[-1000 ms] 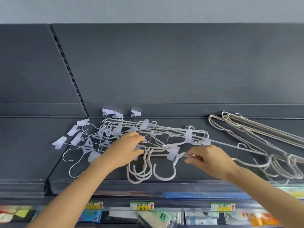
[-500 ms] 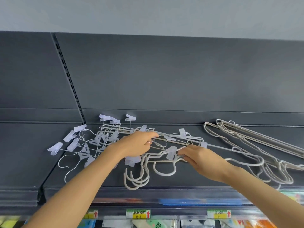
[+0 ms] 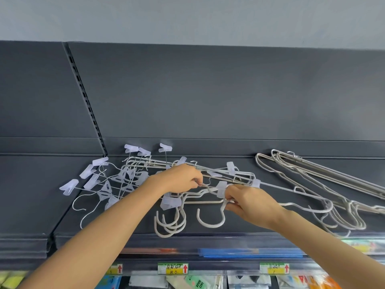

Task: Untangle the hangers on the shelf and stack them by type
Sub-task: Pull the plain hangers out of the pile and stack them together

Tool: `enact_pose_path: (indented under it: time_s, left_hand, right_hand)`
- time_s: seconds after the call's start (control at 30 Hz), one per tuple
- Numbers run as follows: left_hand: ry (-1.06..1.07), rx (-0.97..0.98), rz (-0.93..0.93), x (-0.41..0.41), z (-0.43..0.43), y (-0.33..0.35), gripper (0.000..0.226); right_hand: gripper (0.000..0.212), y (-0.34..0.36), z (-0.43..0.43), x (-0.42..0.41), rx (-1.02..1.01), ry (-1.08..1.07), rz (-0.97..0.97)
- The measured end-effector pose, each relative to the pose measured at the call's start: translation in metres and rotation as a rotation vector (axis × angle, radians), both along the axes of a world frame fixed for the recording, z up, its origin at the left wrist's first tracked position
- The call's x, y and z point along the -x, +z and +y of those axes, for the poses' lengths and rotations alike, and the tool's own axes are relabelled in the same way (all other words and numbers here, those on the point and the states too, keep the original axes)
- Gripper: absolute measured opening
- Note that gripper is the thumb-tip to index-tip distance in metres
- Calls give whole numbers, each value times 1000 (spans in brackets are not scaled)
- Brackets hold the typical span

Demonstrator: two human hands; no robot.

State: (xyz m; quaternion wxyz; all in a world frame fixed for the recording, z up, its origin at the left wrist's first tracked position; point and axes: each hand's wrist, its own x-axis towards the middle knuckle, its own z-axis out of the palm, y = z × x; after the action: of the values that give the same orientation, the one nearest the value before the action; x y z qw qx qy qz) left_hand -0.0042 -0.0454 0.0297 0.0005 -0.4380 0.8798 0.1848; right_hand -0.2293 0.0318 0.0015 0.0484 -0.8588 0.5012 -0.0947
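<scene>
Head view: two bare arms reach up to a dark grey shelf (image 3: 235,231) on which many hangers lie.
Left hand: the left hand (image 3: 179,180) is over the middle of the tangled hangers (image 3: 210,174). Its fingers (image 3: 192,181) are curled, and their tips pinch a thin wire hook (image 3: 205,183).
Right hand: the right hand (image 3: 248,203) is just beside the left one, on its right side. Its fingers (image 3: 231,192) are bent closely round the neck of a white hanger (image 3: 223,213), just above its big hook. This hook points to the front edge of the shelf.
Tangled hangers: they lie between and under both hands. Thin wire bars with clear plastic clips cross thick white bars. One clear clip (image 3: 220,188) touches the right fingers.
White hooks: a bunch of white hooks (image 3: 170,226) lies below the left wrist, near the front edge.
Clip hangers: a loose heap of clip hangers (image 3: 108,184) lies at the left of the left hand, and its clips point in many directions.
Plain hangers: a stack of plain hangers (image 3: 312,174) lies at the right side of the shelf, apart from the hands, with the hooks to the front.
Shelf below: price labels (image 3: 173,268) are fixed on the front rail, and packets (image 3: 195,282) are under them. Most of these packets are cut off by the bottom edge.
</scene>
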Motion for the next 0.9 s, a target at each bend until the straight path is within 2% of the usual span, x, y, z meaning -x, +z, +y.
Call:
enact_pose_path:
  time_s: [0.13, 0.23, 0.37, 0.5, 0.6, 0.7, 0.77, 0.9]
  left_hand:
    - [77, 75, 72, -3, -2, -2, 16]
    - [125, 241, 102, -6, -8, 3, 20]
    - [120, 417, 73, -15, -11, 3, 10]
    - [218, 587, 168, -22, -7, 5, 12]
    - [267, 671, 235, -25, -7, 12, 19]
    - [273, 686, 258, -28, -7, 14, 27]
    - [276, 638, 206, -30, -7, 13, 24]
    - [199, 515, 98, -30, -8, 9, 24]
  right_hand:
    - [17, 0, 0, 1, 73, -25, 13]
    - [16, 2, 0, 2, 85, -42, 23]
    - [16, 4, -3, 4, 126, -62, -14]
    - [15, 12, -3, 1, 300, -31, -62]
    - [23, 14, -3, 0, 422, 15, -36]
    - [11, 12, -7, 1, 382, 54, -43]
    - [5, 9, -10, 6, 321, 76, -45]
    - [16, 3, -20, 19, 183, 66, 15]
